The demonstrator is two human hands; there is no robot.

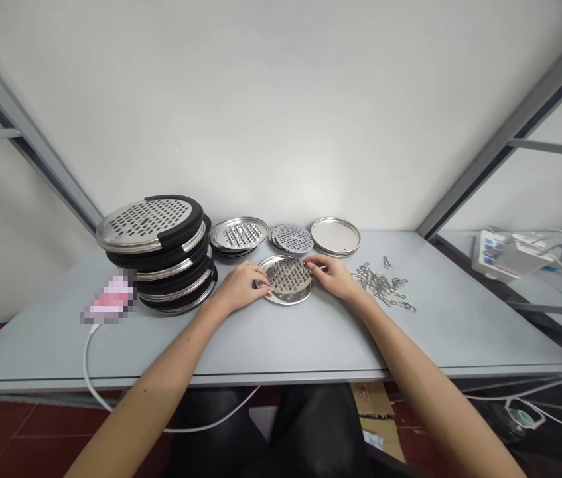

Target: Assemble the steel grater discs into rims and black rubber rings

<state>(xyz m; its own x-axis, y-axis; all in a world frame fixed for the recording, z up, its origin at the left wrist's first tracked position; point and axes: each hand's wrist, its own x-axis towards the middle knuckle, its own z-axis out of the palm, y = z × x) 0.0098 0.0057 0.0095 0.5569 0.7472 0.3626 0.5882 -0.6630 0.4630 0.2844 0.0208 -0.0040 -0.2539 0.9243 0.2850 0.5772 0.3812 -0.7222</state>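
Note:
A round metal grater disc (288, 273) with rows of raised teeth lies over a shiny round metal tray (291, 300). My left hand (245, 287) is at the left edge, its fingers and thumb closed on the grater disc's side; a small dark spot shows between them and I cannot make it out. At the right edge, my right hand (331, 275) pinches the disc between thumb and fingers. Whether the disc is seated flat in the tray I cannot tell.
Black-rimmed graters stand in a tall stack (161, 265) on the left. Along the wall are stacked toothed grater discs (241, 234), flat perforated discs (293, 239) and plain round trays (335, 236). Metal clips (380, 285) lie right. A white cable (86, 365) hangs over the table edge.

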